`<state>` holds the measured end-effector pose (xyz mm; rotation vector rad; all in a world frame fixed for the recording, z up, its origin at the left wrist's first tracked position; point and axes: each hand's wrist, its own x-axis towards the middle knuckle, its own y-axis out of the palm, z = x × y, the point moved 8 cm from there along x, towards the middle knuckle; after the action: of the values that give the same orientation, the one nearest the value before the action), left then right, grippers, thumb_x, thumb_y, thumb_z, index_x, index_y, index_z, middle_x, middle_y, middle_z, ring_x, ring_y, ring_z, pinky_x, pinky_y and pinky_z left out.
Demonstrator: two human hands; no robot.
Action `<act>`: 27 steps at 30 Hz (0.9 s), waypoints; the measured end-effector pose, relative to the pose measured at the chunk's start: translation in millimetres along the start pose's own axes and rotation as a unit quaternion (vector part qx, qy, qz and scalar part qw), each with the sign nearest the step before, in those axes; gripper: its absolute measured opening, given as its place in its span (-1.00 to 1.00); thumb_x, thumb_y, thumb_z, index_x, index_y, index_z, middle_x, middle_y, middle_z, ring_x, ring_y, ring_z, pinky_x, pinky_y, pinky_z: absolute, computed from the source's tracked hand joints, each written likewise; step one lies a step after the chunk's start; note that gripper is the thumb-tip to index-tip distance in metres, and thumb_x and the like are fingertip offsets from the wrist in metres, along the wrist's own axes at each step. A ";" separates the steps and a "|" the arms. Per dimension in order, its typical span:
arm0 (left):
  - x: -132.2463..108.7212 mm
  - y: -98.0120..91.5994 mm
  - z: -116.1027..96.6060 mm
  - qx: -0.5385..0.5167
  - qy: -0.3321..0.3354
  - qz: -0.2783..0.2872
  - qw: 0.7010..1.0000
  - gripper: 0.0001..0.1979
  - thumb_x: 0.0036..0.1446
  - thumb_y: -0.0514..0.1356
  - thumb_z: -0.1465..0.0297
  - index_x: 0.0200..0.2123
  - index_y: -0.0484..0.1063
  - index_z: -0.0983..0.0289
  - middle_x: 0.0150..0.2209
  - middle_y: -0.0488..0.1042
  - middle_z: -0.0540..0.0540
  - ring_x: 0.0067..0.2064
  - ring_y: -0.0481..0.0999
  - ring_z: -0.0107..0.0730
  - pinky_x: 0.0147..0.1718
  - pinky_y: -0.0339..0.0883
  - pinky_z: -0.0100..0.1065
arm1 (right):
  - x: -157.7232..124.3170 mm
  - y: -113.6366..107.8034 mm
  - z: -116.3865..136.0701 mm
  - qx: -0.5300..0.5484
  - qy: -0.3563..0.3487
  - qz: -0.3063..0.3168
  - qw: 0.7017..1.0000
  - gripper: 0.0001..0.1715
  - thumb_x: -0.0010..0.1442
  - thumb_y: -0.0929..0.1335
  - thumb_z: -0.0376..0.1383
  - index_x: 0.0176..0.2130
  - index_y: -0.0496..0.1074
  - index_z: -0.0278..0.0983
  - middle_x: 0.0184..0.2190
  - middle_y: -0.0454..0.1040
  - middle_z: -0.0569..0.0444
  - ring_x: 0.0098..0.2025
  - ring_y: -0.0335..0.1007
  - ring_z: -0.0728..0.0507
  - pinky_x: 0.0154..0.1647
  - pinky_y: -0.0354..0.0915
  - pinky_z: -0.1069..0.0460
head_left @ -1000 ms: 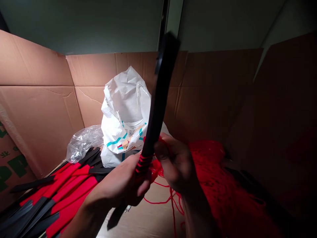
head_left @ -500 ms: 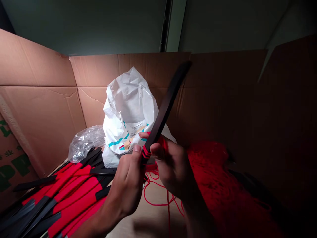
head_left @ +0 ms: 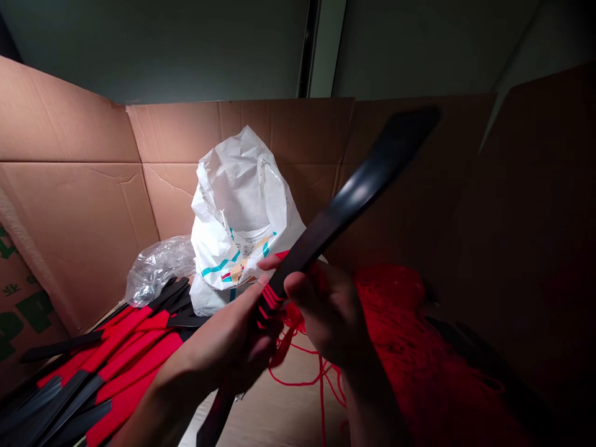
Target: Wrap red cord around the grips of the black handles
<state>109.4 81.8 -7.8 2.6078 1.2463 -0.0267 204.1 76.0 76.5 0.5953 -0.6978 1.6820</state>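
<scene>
Cord rings the strip that we hold slanted over the worktop; our left hand is clasped round it, our right hand curls close, though we cannot tell what it pinches.

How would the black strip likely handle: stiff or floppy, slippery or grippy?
The black strip is likely stiff, since its far end juts beyond the right hand without drooping. Its glossy surface may feel slippery, though the red bands across it might add grip.

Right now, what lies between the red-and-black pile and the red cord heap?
The head view shows the white bag, left hand, right hand, black strip and loose red cord.
</scene>
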 end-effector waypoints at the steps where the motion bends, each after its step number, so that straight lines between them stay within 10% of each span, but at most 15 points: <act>1: -2.4 12.1 10.1 -0.027 -0.075 0.106 0.991 -0.18 0.25 -0.07 -0.37 -0.75 0.15 0.14 -0.80 -0.02 -0.08 -0.81 -0.07 -0.54 -0.81 -0.20 -0.37 | 0.0 0.9 -0.8 0.032 0.002 0.010 0.999 -0.59 0.39 0.46 0.09 -0.13 0.63 -0.18 -0.36 0.60 0.13 -0.37 0.49 -0.03 -0.34 0.38 0.09; 3: -3.4 18.0 15.8 -0.039 -0.115 0.165 0.979 -0.16 0.25 -0.13 -0.35 -0.77 0.19 0.15 -0.81 0.02 -0.05 -0.83 -0.03 -0.49 -0.84 -0.12 -0.34 | 1.2 -1.7 -2.3 0.041 -0.003 -0.001 0.999 -0.63 0.35 0.51 0.06 -0.20 0.63 -0.18 -0.38 0.58 0.16 -0.36 0.47 -0.01 -0.35 0.36 0.11; 5: 6.3 -4.0 -0.5 0.010 0.021 -0.009 1.000 -0.21 0.32 -0.10 -0.29 -0.67 0.29 0.19 -0.73 0.19 0.00 -0.73 0.18 -0.44 -0.74 0.09 -0.36 | 2.2 -10.9 -2.3 -0.011 -0.014 -0.058 0.998 -0.69 0.29 0.57 -0.03 -0.29 0.60 -0.19 -0.44 0.54 0.20 -0.39 0.42 0.01 -0.37 0.33 0.13; 7: -6.8 -25.9 -22.3 0.085 0.180 -0.235 0.951 -0.31 0.37 -0.01 -0.22 -0.54 0.35 0.19 -0.62 0.33 0.04 -0.54 0.39 -0.33 -0.55 0.27 -0.35 | 2.1 -15.5 -1.5 -0.043 -0.015 -0.085 0.995 -0.73 0.26 0.60 -0.11 -0.32 0.59 -0.19 -0.46 0.55 0.21 -0.41 0.43 0.01 -0.37 0.33 0.14; 9: -17.2 -27.0 -26.4 0.127 0.216 -0.301 0.920 -0.37 0.39 0.02 -0.20 -0.45 0.41 0.18 -0.57 0.39 0.05 -0.43 0.47 -0.25 -0.43 0.32 -0.32 | 1.8 -12.7 -1.3 -0.019 -0.002 -0.057 0.998 -0.78 0.26 0.60 -0.11 -0.28 0.63 -0.18 -0.41 0.62 0.18 -0.37 0.52 -0.02 -0.34 0.39 0.13; 16: -10.9 -8.8 17.1 0.106 -0.102 0.003 0.989 -0.16 0.27 -0.18 -0.39 -0.59 0.36 0.18 -0.79 0.12 -0.01 -0.77 0.05 -0.38 -0.77 -0.07 -0.31 | 0.9 -9.3 -0.9 0.023 0.017 0.010 1.000 -0.72 0.30 0.57 -0.05 -0.24 0.67 -0.22 -0.39 0.62 0.12 -0.33 0.54 -0.06 -0.30 0.41 0.09; 22: -33.0 -17.6 -39.9 0.221 0.224 -0.306 0.899 -0.32 0.43 -0.05 -0.22 -0.55 0.18 0.16 -0.61 0.20 -0.02 -0.52 0.16 -0.39 -0.51 0.08 -0.32 | 3.6 -10.4 -5.2 0.042 0.013 -0.031 0.999 -0.72 0.30 0.56 -0.05 -0.24 0.63 -0.21 -0.38 0.63 0.11 -0.33 0.56 -0.07 -0.30 0.45 0.08; 27: -6.0 10.4 9.8 0.022 -0.049 0.039 0.998 -0.16 0.23 -0.21 -0.44 -0.70 0.12 0.12 -0.77 -0.05 -0.09 -0.72 -0.08 -0.47 -0.69 -0.18 -0.33 | 1.2 -7.3 -2.7 0.011 0.021 -0.015 1.000 -0.68 0.29 0.56 -0.03 -0.19 0.65 -0.23 -0.40 0.63 0.07 -0.41 0.55 -0.09 -0.39 0.46 0.05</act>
<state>114.5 68.7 -14.3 2.6557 1.1228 -0.1669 210.9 79.9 76.5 0.5810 -0.6386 1.6713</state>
